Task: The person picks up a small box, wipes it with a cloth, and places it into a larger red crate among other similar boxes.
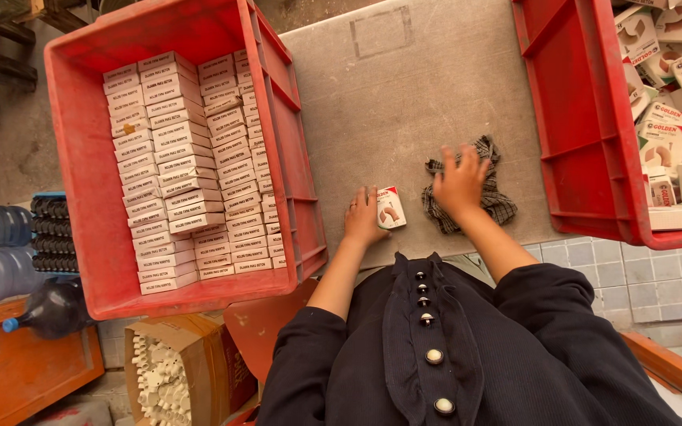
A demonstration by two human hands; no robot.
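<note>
Left hand flat on the bench, fingers released, touching a small white-and-red box, right hand just beside that box, fingers spread on a checked cloth

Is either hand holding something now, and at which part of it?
The left hand rests on the left edge of a small white-and-red box on the table. The right hand presses flat on a checked cloth.

Matt scuffed metal table, woven checked cloth, glossy plastic crate.
</note>
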